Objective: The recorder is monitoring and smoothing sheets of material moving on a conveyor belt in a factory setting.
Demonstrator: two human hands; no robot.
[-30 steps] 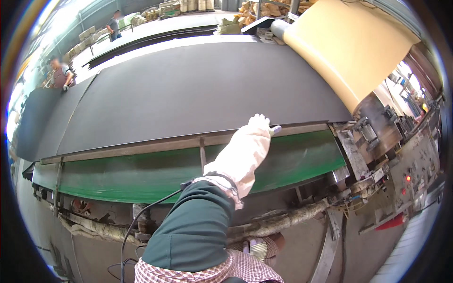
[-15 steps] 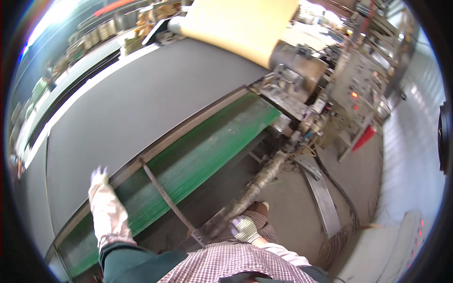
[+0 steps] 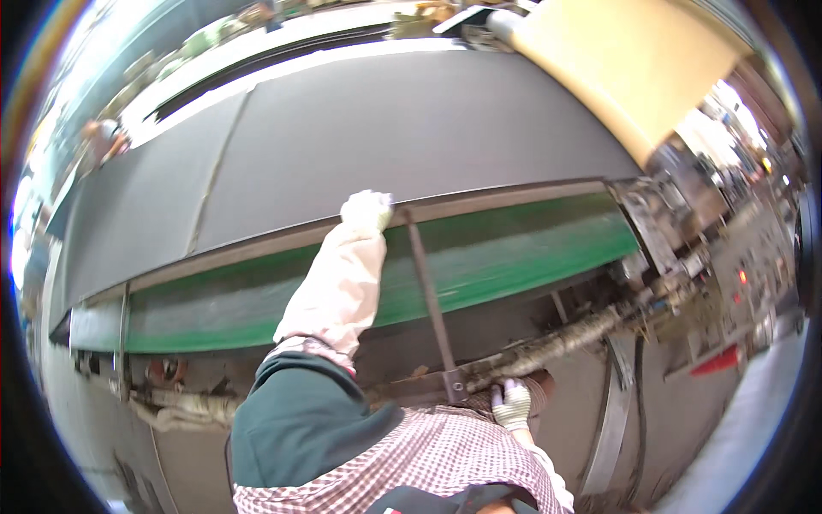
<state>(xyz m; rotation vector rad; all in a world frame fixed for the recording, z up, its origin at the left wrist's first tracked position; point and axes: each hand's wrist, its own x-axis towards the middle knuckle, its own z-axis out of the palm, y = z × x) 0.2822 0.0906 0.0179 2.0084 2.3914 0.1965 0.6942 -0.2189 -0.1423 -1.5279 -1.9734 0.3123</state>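
My left hand point(image 3: 366, 210), in a pale glove, is at the near edge of a wide black sheet point(image 3: 411, 120) that lies flat on a long conveyor table. Glare washes out its fingers, so I cannot tell if they grip the edge. Below that edge runs a green belt point(image 3: 514, 265). My right hand point(image 3: 511, 403), in a striped glove with purple fingertips, rests on my leg by the checked apron point(image 3: 428, 454), fingers lying over it and holding nothing. A seam point(image 3: 214, 176) crosses the black surface to the left.
A broad tan sheet point(image 3: 634, 68) slopes up from a roller at the far right. Machinery point(image 3: 668, 214) and a control panel with red lights point(image 3: 749, 291) stand right. A metal brace point(image 3: 431, 300) and pipe point(image 3: 556, 347) lie before me. Another person point(image 3: 103, 141) is at far left.
My view has turned left, so the table and tan sheet sit farther right. My left hand stays at the black sheet's edge, now beside the brace; its fingers no longer look spread.
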